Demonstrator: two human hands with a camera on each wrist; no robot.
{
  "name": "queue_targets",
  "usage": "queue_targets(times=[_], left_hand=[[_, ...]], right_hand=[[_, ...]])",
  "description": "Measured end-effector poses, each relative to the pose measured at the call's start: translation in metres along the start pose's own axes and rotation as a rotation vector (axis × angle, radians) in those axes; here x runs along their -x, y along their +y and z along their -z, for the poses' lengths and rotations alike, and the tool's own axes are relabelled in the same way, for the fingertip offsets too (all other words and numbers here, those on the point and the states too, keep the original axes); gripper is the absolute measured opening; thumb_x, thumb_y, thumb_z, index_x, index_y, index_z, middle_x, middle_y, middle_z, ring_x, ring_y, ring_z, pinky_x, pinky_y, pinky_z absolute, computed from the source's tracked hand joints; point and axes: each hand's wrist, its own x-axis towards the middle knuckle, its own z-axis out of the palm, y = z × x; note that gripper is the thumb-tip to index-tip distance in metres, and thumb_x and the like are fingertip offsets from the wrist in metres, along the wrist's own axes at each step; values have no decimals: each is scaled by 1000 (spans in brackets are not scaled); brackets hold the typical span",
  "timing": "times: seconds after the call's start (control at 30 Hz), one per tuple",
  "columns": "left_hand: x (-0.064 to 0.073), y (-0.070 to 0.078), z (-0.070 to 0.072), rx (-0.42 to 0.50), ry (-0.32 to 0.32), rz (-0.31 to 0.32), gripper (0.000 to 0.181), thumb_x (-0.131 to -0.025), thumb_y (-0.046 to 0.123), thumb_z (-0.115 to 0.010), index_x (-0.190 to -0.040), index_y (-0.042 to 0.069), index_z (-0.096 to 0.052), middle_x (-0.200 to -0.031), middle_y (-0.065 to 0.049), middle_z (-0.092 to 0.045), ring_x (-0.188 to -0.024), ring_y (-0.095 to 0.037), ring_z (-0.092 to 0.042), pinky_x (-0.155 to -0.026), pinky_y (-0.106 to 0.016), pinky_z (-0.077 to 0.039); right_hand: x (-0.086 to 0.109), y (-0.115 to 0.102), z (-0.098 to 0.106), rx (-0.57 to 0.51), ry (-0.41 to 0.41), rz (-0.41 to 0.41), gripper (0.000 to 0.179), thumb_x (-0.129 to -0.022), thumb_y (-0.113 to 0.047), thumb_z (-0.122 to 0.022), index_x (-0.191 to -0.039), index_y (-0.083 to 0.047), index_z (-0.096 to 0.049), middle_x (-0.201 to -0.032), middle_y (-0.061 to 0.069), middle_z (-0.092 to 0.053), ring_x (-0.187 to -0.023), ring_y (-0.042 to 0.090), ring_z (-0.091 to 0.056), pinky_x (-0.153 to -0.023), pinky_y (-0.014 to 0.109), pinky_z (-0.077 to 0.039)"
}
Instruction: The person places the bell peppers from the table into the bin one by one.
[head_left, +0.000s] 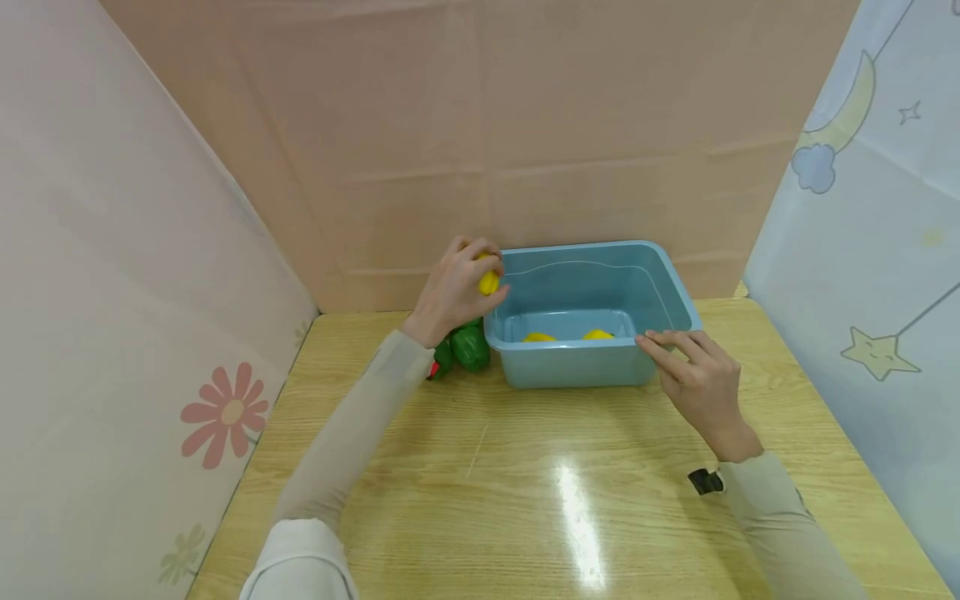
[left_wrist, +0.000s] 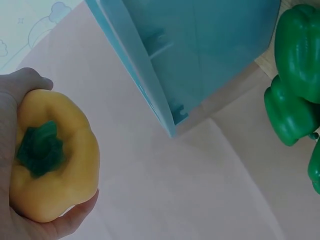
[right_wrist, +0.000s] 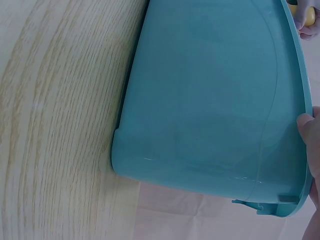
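My left hand (head_left: 457,287) grips a yellow bell pepper (left_wrist: 75,155) with a green stem, raised at the left rim of a blue plastic bin (head_left: 577,367). In the left wrist view the fingers and thumb curl round the pepper's sides. At the bin's near right corner, my right hand (head_left: 697,375) pinches the rim, thumb on the outer wall in the right wrist view. Inside the bin lie yellow pieces (head_left: 598,334), mostly hidden by the front wall. Below the left hand, green bell peppers (head_left: 471,347) sit on the table beside the bin.
A small red-and-black thing (head_left: 433,371) shows beside the green peppers, partly under the left forearm. The wooden table (head_left: 450,517) meets a pinkish-brown cloth (head_left: 390,167) behind the bin. Patterned cloth walls stand at left and right.
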Motion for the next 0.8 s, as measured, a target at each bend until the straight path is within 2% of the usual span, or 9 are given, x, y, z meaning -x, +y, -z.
queue_targets(times=[0.07,0.4,0.67,0.8], left_hand=[[-2,0,-1,5,-4,0,15,-90,23,-84,-96,9,-80,-120,-7,-71,-113,-32,-57,-93,-38,-57],[-12,1,-2,18,-26,15,15,-90,24,-85,-95,11,-79,-118,-6,-71,-113,-32,-58,-92,-37,-57],[-24,2,-5,35,-38,22,16,-91,25,-84,-97,12,-79,-119,-5,-71,-112,-31,-57,-92,-36,-55],[-31,3,-7,44,-46,26,16,-91,26,-83,-98,12,-79,-119,-4,-71,-113,-31,-57,-92,-36,-54]], right_hand=[[0,0,0,3,-2,-2,44,-77,19,-79,-110,-10,-86,-98,14,-79,-77,39,-69,-44,48,-45],[-1,-1,1,-2,5,3,45,-76,19,-79,-110,-10,-86,-98,14,-79,-76,40,-69,-45,50,-45],[-1,0,2,1,-1,1,45,-76,19,-80,-110,-10,-86,-98,14,-79,-76,40,-69,-45,50,-46],[0,0,2,3,-7,-5,41,-79,17,-79,-110,-10,-86,-98,14,-79,-76,39,-68,-46,50,-46]])
